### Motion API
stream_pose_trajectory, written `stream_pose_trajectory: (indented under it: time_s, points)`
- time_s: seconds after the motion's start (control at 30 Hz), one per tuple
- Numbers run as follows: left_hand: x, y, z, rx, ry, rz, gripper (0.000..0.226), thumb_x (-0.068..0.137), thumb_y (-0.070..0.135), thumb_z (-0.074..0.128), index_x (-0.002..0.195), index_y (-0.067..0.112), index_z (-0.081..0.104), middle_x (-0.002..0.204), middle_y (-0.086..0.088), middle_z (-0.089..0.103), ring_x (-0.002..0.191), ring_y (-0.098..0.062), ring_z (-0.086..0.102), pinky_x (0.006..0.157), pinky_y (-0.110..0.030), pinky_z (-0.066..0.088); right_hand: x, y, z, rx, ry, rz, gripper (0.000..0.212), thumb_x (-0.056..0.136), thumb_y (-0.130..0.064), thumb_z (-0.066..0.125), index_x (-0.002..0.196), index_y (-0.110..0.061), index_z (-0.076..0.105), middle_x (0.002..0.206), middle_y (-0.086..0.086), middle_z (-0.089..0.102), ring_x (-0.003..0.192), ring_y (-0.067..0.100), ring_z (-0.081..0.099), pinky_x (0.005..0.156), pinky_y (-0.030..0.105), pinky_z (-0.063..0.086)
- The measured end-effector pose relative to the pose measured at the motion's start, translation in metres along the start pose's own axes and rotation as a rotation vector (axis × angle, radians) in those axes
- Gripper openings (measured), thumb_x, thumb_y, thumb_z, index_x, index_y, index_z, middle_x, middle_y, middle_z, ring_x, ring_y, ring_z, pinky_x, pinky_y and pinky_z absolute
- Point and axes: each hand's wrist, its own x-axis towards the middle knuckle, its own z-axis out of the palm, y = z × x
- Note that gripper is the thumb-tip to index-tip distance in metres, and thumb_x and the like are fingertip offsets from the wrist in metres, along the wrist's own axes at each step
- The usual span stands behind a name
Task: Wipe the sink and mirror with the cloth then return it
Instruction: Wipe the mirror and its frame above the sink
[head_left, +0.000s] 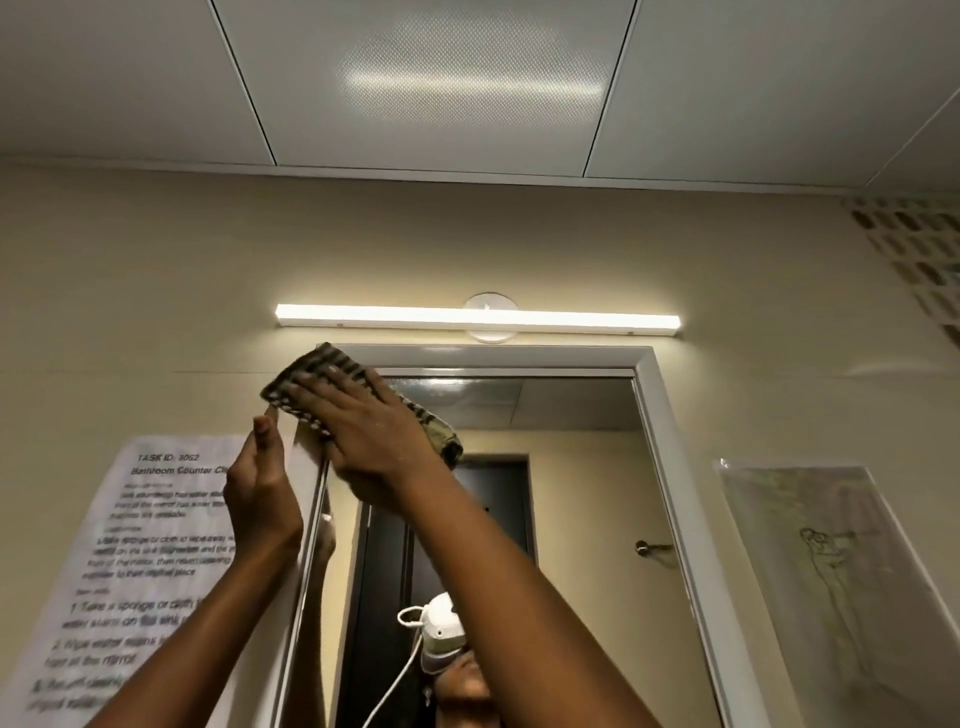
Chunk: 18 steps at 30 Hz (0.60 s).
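A striped dark-and-pale cloth (306, 376) is pressed flat against the top left corner of the white-framed mirror (571, 467) by my right hand (363, 431), fingers spread over it. One end of the cloth hangs bunched at the right of that hand. My left hand (262, 499) is raised beside the mirror's left frame edge, fingers together and touching the frame, holding nothing. The sink is out of view. The mirror reflects a person wearing a head camera and a dark door behind.
A lit bar lamp (478, 317) is mounted just above the mirror. A printed task sheet (145, 561) hangs on the wall at the left. A sketch in a plastic sleeve (841, 587) hangs at the right. Ceiling panels fill the top.
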Motion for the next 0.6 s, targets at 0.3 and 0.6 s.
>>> stream_pose_trajectory:
  time_s: [0.3,0.6]
  points:
    - [-0.012,0.007,-0.005,0.086,-0.107,0.011,0.054,0.096,0.049,0.028,0.132,0.015,0.049,0.088,0.010,0.055,0.080,-0.009,0.051,0.076,-0.025,0.041,-0.155,0.120,-0.057,-0.038,0.246,0.572,0.061,0.085,-0.020,0.044,0.144,-0.026,0.027,0.152,-0.005,0.029,0.142,0.014,0.019,0.119,0.042,0.004]
    - [-0.022,-0.011,-0.026,-0.026,-0.199,-0.062,0.068,0.080,0.074,0.030,0.132,0.034,0.048,0.140,-0.010,0.051,0.127,-0.036,0.048,0.106,-0.061,0.036,-0.130,0.079,-0.041,-0.028,0.436,1.079,0.055,0.093,-0.028,0.035,0.146,-0.023,0.021,0.155,0.004,0.023,0.143,0.031,0.012,0.115,0.056,-0.001]
